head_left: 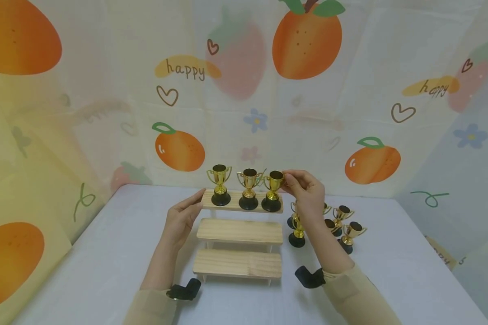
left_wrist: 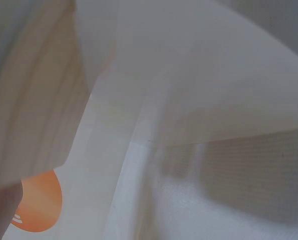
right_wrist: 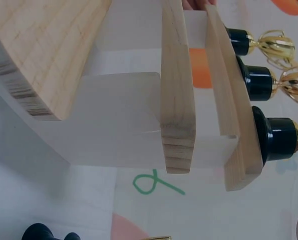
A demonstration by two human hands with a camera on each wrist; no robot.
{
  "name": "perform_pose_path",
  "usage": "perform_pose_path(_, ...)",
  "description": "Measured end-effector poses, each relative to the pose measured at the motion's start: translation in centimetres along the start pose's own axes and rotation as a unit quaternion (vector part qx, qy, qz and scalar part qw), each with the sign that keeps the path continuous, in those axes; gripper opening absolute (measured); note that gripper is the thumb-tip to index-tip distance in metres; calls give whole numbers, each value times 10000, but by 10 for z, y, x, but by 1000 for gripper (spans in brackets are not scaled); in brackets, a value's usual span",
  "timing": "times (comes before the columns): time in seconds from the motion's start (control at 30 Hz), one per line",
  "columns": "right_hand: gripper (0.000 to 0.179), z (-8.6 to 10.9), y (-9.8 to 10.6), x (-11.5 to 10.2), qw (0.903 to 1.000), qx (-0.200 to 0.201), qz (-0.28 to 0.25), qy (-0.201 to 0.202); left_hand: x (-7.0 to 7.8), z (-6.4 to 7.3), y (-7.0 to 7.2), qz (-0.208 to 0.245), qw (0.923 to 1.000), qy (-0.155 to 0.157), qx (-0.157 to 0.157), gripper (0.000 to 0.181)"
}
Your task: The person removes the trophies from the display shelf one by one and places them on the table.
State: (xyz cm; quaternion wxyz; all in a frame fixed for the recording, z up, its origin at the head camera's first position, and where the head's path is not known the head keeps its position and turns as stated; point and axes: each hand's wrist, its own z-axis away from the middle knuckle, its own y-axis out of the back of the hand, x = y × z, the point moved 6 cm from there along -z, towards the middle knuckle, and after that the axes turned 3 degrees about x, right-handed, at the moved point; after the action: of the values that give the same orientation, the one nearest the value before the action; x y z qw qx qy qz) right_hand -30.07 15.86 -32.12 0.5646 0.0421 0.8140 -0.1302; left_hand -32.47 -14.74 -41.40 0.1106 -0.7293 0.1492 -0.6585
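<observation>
The right hand pinches the near handle of a shiny gold trophy cup on a round black base between thumb and fingers. This cup stands upright at the right end of the top board of a three-tier stand of pale, grained wooden boards on whitish supports; the right wrist view shows its base touching the wood. Directly left of it on the same board is a second gold cup with a black base, and farther left a third matching gold cup, nearest to the left hand. The left hand grasps the left end of that top board, its thumb toward the viewer. The two lower boards step down in front, between the forearms.

Just right of the stand, partly hidden behind the right wrist, a cluster of similar small gold trophies stands on the white-covered worktop. Beige sleeves cover the forearms, with a black device at each wrist.

Behind the worktop and along its sides hangs a pale cloth backdrop printed with oranges, strawberries, blue flowers, heart outlines and the word "happy"; its left part looks yellower.
</observation>
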Motion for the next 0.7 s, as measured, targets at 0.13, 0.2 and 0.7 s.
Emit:
perform_pose_path(0.13, 22, 2, 4, 1, 9999, 107, 38, -10, 0, 0, 0, -5, 10000, 33, 16, 50)
perform_pose_path(0.2, 23, 3, 6, 0, 9999, 142, 97, -11, 0, 0, 0, 6, 10000, 57, 21, 50)
perform_pose_path(0.7, 15, 7, 27, -7, 9988, 411, -55, 274, -1, 0, 2, 5, 9999, 107, 60, 50)
